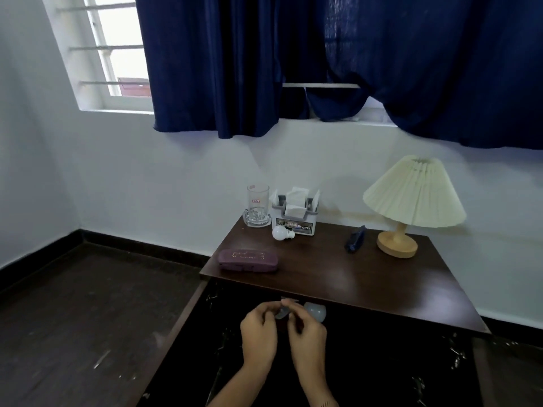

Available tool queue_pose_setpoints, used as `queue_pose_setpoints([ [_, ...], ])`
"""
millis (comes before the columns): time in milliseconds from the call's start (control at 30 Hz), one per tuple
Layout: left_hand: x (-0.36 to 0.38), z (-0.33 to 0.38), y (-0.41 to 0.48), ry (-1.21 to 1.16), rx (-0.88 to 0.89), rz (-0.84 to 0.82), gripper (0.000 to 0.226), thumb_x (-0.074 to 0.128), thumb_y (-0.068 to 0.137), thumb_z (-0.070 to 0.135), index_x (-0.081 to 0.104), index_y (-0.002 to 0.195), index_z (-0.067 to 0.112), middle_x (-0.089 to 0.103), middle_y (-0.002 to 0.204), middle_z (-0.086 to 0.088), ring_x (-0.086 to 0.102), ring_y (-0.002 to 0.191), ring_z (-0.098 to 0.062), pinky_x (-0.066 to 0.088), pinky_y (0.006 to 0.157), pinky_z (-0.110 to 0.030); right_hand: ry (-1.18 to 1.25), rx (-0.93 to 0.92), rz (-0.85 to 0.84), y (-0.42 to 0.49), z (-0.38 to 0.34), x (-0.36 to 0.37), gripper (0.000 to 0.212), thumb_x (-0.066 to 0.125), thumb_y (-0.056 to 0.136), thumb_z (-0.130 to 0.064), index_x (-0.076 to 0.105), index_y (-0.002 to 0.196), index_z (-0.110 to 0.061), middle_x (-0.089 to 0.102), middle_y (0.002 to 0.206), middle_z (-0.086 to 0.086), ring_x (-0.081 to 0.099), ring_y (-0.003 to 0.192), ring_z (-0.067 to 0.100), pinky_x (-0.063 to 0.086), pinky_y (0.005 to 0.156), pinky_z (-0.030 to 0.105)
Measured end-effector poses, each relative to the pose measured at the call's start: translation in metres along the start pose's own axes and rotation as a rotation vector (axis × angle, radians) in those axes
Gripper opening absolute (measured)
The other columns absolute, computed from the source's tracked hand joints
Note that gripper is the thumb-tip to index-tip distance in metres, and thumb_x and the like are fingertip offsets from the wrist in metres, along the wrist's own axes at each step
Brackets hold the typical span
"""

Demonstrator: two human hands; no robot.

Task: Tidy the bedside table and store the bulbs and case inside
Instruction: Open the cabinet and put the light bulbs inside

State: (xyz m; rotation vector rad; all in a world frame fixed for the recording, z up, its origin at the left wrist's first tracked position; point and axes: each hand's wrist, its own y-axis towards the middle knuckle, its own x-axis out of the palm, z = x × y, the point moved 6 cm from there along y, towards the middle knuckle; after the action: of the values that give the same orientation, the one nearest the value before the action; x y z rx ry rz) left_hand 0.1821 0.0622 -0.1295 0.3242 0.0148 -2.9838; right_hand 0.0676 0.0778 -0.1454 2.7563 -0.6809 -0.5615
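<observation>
Starting at the left, a barred window (pixel 117 51) lets in daylight beside a dark blue curtain (pixel 323 63) that hangs across the white wall. Below it, the dark wooden counter (pixel 367 283) carries, from left to right, a purple case (pixel 248 260) lying flat near its front left corner, a clear glass (pixel 258 204) standing in a glass dish, and a white bulb (pixel 281 232) on its side just in front of a tissue holder (pixel 296 214). Further right lie a dark blue pouch (pixel 355 238) and a cream pleated lamp (pixel 412 201) on a round wooden base.

Under the counter's front edge, the dark space inside is open. There the left hand (pixel 258 336) and right hand (pixel 308 336) meet, their fingers (pixel 289 304) pinched together on a small pale object; blur hides exactly what it is. A second pale bulb (pixel 316 312) sits just to the right of the right hand, touching or nearly touching it; I cannot tell which.
</observation>
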Motion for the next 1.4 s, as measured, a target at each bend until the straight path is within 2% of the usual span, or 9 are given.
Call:
queue_pose_setpoints([
  [100, -0.001, 0.022, 0.0, -0.044, 0.06, 0.009, 0.035, 0.04, 0.089, -0.003, 0.069, 0.088, 0.017, 0.069, 0.084, 0.006, 0.065, 0.075, 0.006, 0.05, 0.071, -0.005, 0.092, -0.038, 0.054, 0.012, -0.022, -0.013, 0.033, 0.052, 0.085, 0.006, 0.07, 0.1, -0.018, 0.065, 0.099, -0.016, 0.053, 0.093, -0.024, 0.04, 0.085, -0.002],
  [233, 0.0, 0.048, 0.015, -0.084, 0.126, 0.043, 0.033, 0.042, 0.088, -0.001, 0.069, 0.102, 0.012, 0.072, 0.1, -0.001, 0.066, 0.096, -0.01, 0.052, 0.095, -0.031, 0.126, -0.11, 0.093, 0.04, -0.041, -0.023, 0.034, 0.052, 0.084, 0.008, 0.07, 0.099, -0.017, 0.067, 0.1, -0.014, 0.056, 0.095, -0.018, 0.043, 0.088, 0.004],
  [333, -0.001, 0.069, 0.033, -0.094, 0.148, 0.08, 0.031, 0.044, 0.089, 0.0, 0.067, 0.108, 0.007, 0.071, 0.107, -0.006, 0.063, 0.101, -0.011, 0.047, 0.098, -0.026, 0.11, -0.118, 0.083, 0.067, -0.039, -0.024, 0.035, 0.052, 0.084, 0.005, 0.069, 0.103, -0.019, 0.067, 0.103, -0.013, 0.057, 0.095, -0.016, 0.046, 0.09, 0.013],
  [467, 0.003, 0.086, 0.064, -0.059, 0.125, 0.109, 0.03, 0.047, 0.091, 0.005, 0.062, 0.117, 0.003, 0.065, 0.12, -0.011, 0.057, 0.114, -0.018, 0.035, 0.091, -0.014, 0.103, -0.037, 0.053, 0.106, -0.023, -0.021, 0.032, 0.053, 0.087, -0.001, 0.068, 0.106, -0.021, 0.067, 0.107, -0.009, 0.06, 0.099, -0.002, 0.046, 0.092, 0.019],
  [633, 0.013, 0.095, 0.108, 0.005, 0.036, 0.055, 0.04, 0.038, 0.091, 0.001, 0.053, 0.128, 0.003, 0.056, 0.133, -0.012, 0.051, 0.124, -0.024, 0.036, 0.102, -0.025, 0.157, 0.179, 0.067, 0.153, 0.007, -0.008, 0.028, 0.053, 0.088, -0.003, 0.067, 0.104, -0.021, 0.066, 0.11, 0.003, 0.06, 0.106, 0.019, 0.047, 0.09, 0.033],
  [800, 0.03, 0.088, 0.165, 0.057, -0.113, -0.016, 0.035, 0.035, 0.09, 0.006, 0.058, 0.116, -0.001, 0.061, 0.119, -0.018, 0.056, 0.107, -0.03, 0.042, 0.084, -0.031, 0.227, 0.378, 0.076, 0.193, 0.041, 0.012, 0.033, 0.046, 0.087, -0.001, 0.063, 0.096, -0.027, 0.066, 0.106, 0.009, 0.06, 0.081, 0.022, 0.052, 0.079, 0.04],
  [1033, 0.06, 0.083, 0.213, 0.085, -0.191, -0.104, 0.038, 0.037, 0.091, 0.011, 0.054, 0.122, -0.002, 0.056, 0.128, -0.019, 0.053, 0.118, -0.033, 0.044, 0.101, -0.035, 0.345, 0.415, 0.024, 0.229, 0.054, 0.044, 0.029, 0.045, 0.086, 0.007, 0.063, 0.103, -0.007, 0.063, 0.107, 0.014, 0.057, 0.097, 0.023, 0.045, 0.086, 0.032],
  [1233, 0.075, 0.06, 0.228, 0.074, -0.196, -0.151, 0.047, 0.042, 0.077, 0.02, 0.06, 0.116, 0.001, 0.062, 0.122, -0.017, 0.058, 0.112, -0.032, 0.048, 0.098, -0.038, 0.383, 0.422, 0.032, 0.235, 0.056, 0.058, 0.031, 0.042, 0.084, 0.011, 0.063, 0.102, -0.003, 0.064, 0.101, 0.012, 0.059, 0.096, 0.021, 0.046, 0.09, 0.032],
  [1400, 0.063, 0.063, 0.213, -0.006, -0.158, -0.095, 0.027, 0.041, 0.082, 0.011, 0.065, 0.087, -0.001, 0.062, 0.093, -0.017, 0.057, 0.089, -0.026, 0.043, 0.075, -0.029, 0.407, 0.417, 0.037, 0.222, 0.049, 0.053, 0.032, 0.044, 0.085, 0.008, 0.065, 0.092, -0.015, 0.066, 0.105, 0.009, 0.06, 0.098, 0.021, 0.047, 0.09, 0.031],
])
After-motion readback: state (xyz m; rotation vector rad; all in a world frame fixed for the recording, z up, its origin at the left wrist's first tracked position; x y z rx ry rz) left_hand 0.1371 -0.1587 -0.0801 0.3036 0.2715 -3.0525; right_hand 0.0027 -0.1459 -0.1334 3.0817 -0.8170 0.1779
